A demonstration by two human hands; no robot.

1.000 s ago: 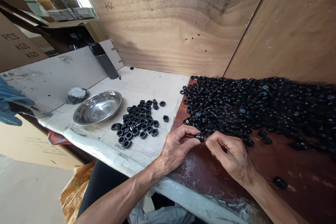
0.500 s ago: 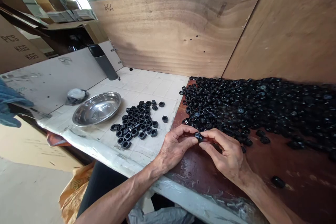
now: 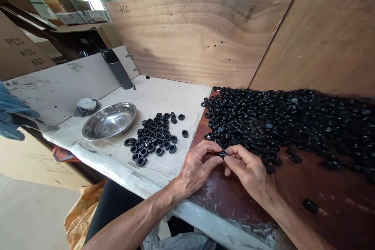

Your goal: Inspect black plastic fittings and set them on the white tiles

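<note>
Between my fingertips is a small black ring-like plastic part (image 3: 222, 154), mostly covered by the fingers. My left hand (image 3: 197, 164) pinches it from the left with thumb and forefinger. From the other side my right hand (image 3: 246, 168) grips the same part, fingers closed on it. Both hands are above the front of the dark red board. Just beyond them lies a large heap of similar black parts (image 3: 263, 113). To the left, a smaller group of black ring parts (image 3: 155, 134) sits on the white surface, many with their openings facing up.
A shallow steel bowl (image 3: 109, 121) stands left of the small group. Behind it are a wrapped white bundle (image 3: 87, 105) and a grey bottle (image 3: 118, 71) leaning on the side panel. A tall plywood board (image 3: 187, 35) closes off the back. One loose black part (image 3: 310, 205) lies at right.
The black part has turned slightly between my fingers, and my right fingers have shifted their grip on it. The view has moved a little; the groups of parts look the same.
</note>
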